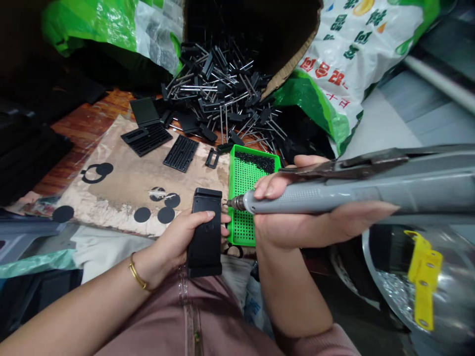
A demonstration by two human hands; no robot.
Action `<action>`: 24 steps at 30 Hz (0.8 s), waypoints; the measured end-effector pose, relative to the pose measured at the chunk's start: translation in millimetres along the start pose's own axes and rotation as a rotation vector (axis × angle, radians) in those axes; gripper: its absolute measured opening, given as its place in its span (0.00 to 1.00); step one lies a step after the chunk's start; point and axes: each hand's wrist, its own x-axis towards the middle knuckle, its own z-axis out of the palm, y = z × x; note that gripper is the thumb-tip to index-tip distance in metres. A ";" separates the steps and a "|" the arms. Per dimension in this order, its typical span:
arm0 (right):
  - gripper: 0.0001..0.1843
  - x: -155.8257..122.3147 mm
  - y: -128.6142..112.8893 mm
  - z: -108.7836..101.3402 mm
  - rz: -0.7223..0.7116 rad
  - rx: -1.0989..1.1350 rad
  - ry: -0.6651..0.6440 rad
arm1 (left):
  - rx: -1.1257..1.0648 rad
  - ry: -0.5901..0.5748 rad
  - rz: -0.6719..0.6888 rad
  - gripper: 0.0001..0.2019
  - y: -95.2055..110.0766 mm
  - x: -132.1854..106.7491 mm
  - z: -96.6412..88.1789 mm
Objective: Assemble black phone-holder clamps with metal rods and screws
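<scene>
black casing (206, 242) sat clasped in the left grip (183, 230), beside the green tray (241, 230); the right grip (287, 230) was wrapped around a grey power screwdriver (319, 194), its tip by the tray's left rim. beyond the tray lay heaped black parts (220, 89).

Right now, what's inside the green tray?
Small black pieces at the far end of the green tray; perforated floor shows nearer. The right hand and gray power tool cover part of its right side; contents there can't be seen.
</scene>
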 end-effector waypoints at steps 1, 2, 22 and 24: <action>0.29 -1.4 3.4 1.9 0.001 -0.011 0.003 | -0.005 -0.002 0.000 0.15 -0.3 0.2 0.2; 0.29 -2.3 6.6 2.9 0.002 -0.016 -0.001 | -0.012 -0.008 -0.001 0.15 -0.6 0.4 0.4; 0.27 -5.0 18.5 -2.4 -0.003 0.042 -0.157 | 0.064 -0.047 0.085 0.14 -4.3 -0.7 -0.7; 0.27 -5.2 17.0 -2.5 0.012 0.029 -0.167 | 0.075 -0.054 0.097 0.13 -3.7 -2.2 0.2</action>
